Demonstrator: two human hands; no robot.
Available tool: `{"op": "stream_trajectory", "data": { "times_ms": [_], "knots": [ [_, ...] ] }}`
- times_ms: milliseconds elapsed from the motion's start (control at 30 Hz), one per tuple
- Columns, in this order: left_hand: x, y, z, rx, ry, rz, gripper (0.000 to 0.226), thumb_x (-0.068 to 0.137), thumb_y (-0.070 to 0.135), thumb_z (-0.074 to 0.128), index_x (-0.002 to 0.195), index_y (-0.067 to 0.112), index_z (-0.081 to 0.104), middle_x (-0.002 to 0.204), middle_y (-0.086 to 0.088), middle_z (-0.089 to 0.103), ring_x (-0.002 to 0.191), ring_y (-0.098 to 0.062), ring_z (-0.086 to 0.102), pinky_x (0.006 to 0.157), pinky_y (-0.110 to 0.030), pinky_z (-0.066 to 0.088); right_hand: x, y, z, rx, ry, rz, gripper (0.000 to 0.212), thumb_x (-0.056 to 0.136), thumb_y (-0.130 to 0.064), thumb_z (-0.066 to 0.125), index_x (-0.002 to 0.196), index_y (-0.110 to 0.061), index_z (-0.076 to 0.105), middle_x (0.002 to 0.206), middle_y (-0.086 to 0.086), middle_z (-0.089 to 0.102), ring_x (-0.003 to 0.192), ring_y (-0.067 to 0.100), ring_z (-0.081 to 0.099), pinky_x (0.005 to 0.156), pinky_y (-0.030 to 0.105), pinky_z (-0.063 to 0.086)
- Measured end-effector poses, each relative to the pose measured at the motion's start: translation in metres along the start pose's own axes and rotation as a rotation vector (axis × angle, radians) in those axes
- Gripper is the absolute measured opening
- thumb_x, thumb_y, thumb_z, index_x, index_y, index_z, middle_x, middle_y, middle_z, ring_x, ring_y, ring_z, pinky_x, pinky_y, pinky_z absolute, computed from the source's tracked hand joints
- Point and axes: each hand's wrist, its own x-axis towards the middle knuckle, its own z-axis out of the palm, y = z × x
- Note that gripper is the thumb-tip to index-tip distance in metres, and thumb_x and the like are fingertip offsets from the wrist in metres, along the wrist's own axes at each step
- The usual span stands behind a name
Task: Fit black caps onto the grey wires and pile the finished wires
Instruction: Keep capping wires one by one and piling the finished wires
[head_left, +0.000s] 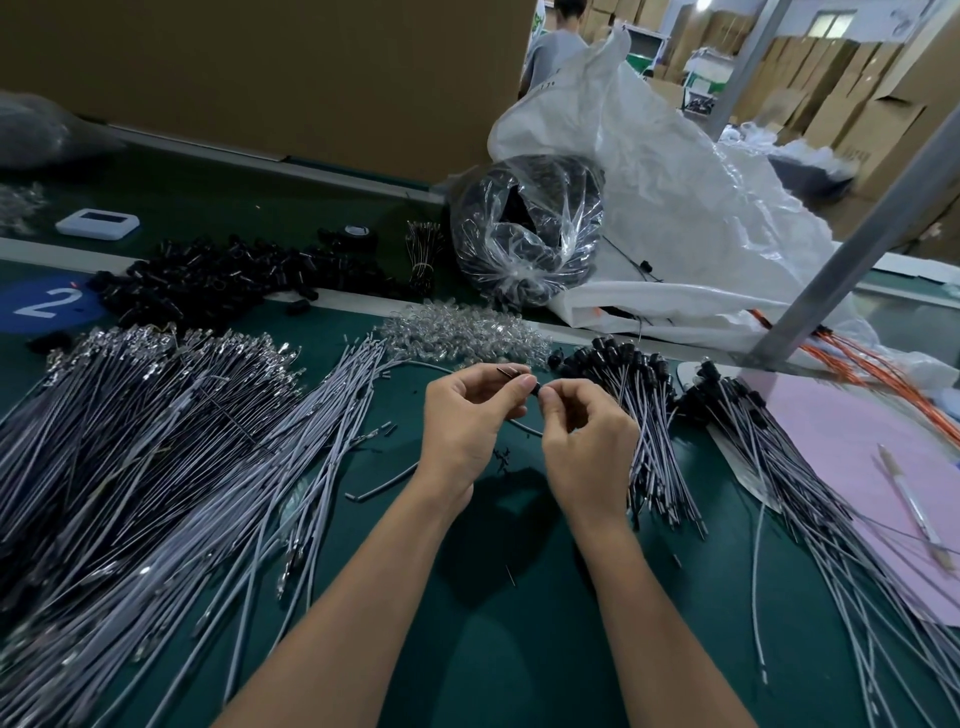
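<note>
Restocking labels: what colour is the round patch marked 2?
The patch is blue, its numeral white; head view shows it.

A: Mat (467, 649) colour?
B: Dark green, plain. Loose wires (130, 467) grey with silver terminals. Loose caps (218, 280) black.
A: Finished pile (654, 415)?
B: Grey leads, black heads. Held cap (536, 389) black, held wire (524, 428) grey.
A: Rest?
B: Sheet (857, 441) pink. Cable bundle (883, 374) orange. Sack (675, 208) white. Small clear parts (457, 332) transparent, glinting. Disc (47, 301) blue, white "2". Cardboard wall (260, 67) brown.
</note>
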Motion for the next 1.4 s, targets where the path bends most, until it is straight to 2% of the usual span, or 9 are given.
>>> {"op": "stream_trajectory", "data": {
  "times_ms": [200,400,500,567,733,867,1200,1300,1400],
  "knots": [
    [-0.0011,0.0004,-0.0018,-0.005,0.005,0.002,0.008,0.081,0.001,0.075,0.082,0.009,0.075,0.075,-0.002,0.074,0.070,-0.011,0.067,0.069,-0.021,0.057,-0.0010,0.0015,0.0010,0.000,0.003,-0.019,0.007,0.084,-0.001,0.071,0.079,-0.007,0.071,0.073,-0.004,0.063,0.065,0.009,0.058,0.064,0.009,0.043],
    [-0.0012,0.0014,-0.0023,-0.004,0.001,-0.007,0.006,0.082,0.002,0.074,0.083,0.008,0.075,0.076,-0.006,0.074,0.072,-0.013,0.067,0.069,-0.023,0.058,-0.0009,-0.0001,0.0016,0.006,0.006,0.003,0.011,0.081,0.001,0.073,0.080,-0.011,0.072,0.073,-0.006,0.065,0.068,0.005,0.061,0.067,0.010,0.045],
    [-0.0011,0.0014,-0.0029,0.011,0.004,0.014,0.007,0.085,0.002,0.071,0.086,0.009,0.075,0.076,-0.001,0.073,0.073,-0.012,0.067,0.069,-0.023,0.057,-0.0009,-0.0026,0.0020,0.053,-0.008,0.042,0.015,0.080,-0.002,0.076,0.085,-0.015,0.071,0.070,-0.013,0.064,0.067,-0.002,0.062,0.064,0.004,0.043],
    [-0.0005,0.0017,-0.0039,-0.001,0.017,0.011,0.007,0.085,0.002,0.071,0.086,0.009,0.075,0.077,-0.001,0.073,0.074,-0.011,0.067,0.069,-0.023,0.057,0.0002,-0.0032,0.0020,0.063,-0.004,0.070,0.019,0.079,-0.008,0.079,0.092,-0.017,0.069,0.070,-0.016,0.062,0.069,-0.002,0.063,0.064,0.006,0.044],
    [-0.0017,0.0026,-0.0037,-0.052,-0.013,-0.021,0.006,0.082,0.001,0.074,0.087,0.005,0.075,0.078,-0.004,0.074,0.076,-0.014,0.067,0.074,-0.024,0.058,-0.0006,-0.0017,0.0020,0.067,-0.005,0.048,0.009,0.082,-0.004,0.074,0.083,-0.013,0.073,0.071,-0.011,0.066,0.070,0.003,0.063,0.065,0.005,0.043],
    [-0.0005,0.0027,-0.0038,-0.064,0.028,-0.006,0.007,0.083,0.002,0.073,0.083,0.009,0.075,0.075,-0.002,0.073,0.070,-0.011,0.066,0.069,-0.022,0.058,-0.0002,-0.0012,0.0004,0.052,0.001,0.001,0.005,0.085,-0.007,0.072,0.083,-0.012,0.074,0.073,-0.009,0.067,0.070,0.003,0.062,0.066,0.007,0.044],
    [-0.0001,0.0011,-0.0031,-0.084,0.009,-0.052,0.006,0.082,0.002,0.073,0.088,0.005,0.074,0.075,-0.004,0.073,0.068,-0.011,0.067,0.067,-0.021,0.056,-0.0014,-0.0013,-0.0004,0.025,-0.025,-0.006,0.007,0.089,-0.007,0.067,0.082,-0.009,0.069,0.075,-0.002,0.064,0.069,0.000,0.057,0.065,0.004,0.039],
    [-0.0002,0.0007,-0.0029,-0.090,0.006,-0.054,0.006,0.082,0.002,0.073,0.087,0.006,0.074,0.075,-0.003,0.073,0.069,-0.011,0.067,0.067,-0.021,0.056,-0.0012,-0.0006,0.0000,-0.005,-0.028,-0.021,0.009,0.091,-0.008,0.064,0.083,-0.007,0.069,0.076,-0.001,0.064,0.067,0.007,0.056,0.065,0.005,0.038],
    [-0.0004,0.0010,-0.0032,-0.092,0.002,-0.054,0.006,0.082,0.003,0.074,0.086,0.008,0.074,0.076,-0.003,0.074,0.070,-0.010,0.068,0.067,-0.020,0.056,-0.0013,0.0002,0.0009,-0.046,-0.033,-0.043,0.011,0.093,-0.011,0.063,0.085,-0.006,0.069,0.078,0.001,0.065,0.071,0.015,0.058,0.066,0.012,0.040]
  ]
}}
